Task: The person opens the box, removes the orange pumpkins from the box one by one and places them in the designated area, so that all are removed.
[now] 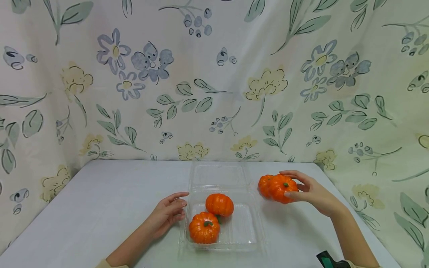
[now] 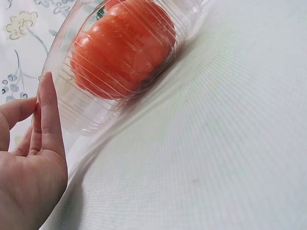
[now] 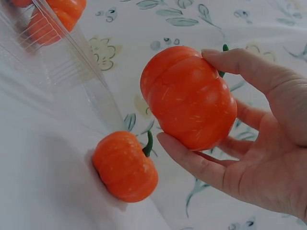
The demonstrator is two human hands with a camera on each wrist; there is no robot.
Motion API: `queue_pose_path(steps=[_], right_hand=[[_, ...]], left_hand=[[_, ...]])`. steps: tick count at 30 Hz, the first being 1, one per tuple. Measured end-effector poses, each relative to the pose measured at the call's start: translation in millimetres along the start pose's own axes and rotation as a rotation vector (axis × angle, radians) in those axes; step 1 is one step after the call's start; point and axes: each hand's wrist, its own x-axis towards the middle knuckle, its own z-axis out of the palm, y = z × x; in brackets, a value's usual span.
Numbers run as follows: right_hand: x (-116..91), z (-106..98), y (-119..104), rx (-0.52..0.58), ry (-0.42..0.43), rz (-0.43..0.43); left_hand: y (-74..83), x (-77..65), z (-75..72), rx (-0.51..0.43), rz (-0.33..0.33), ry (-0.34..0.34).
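Note:
My right hand (image 1: 311, 191) grips a small orange pumpkin (image 3: 189, 98) between thumb and fingers, lifted off the table. A second small pumpkin (image 3: 125, 166) rests on the table just beyond it, partly hidden behind the held one in the head view. At the middle of the table lies a clear plastic clamshell container (image 1: 246, 223), its lid (image 1: 219, 175) folded back. Inside its left half are two more pumpkins, one at the front (image 1: 203, 229) and one behind it (image 1: 219, 204). Beside the container's left rim, my left hand (image 1: 167, 214) has its fingers extended, fingertips at the plastic edge.
A white tabletop (image 1: 110, 201) carries everything. Behind it and along both sides hangs a floral cloth (image 1: 207, 74). A dark object with a green part (image 1: 326, 259) shows near my right forearm at the bottom edge.

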Motion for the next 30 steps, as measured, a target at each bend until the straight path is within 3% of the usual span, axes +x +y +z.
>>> queue_pose_path(steps=[30], right_hand=[[-3,-23,22,-0.004,0.137,0.043]], left_hand=[[-1.0,0.0,-0.5,-0.007,0.013,-0.01]])
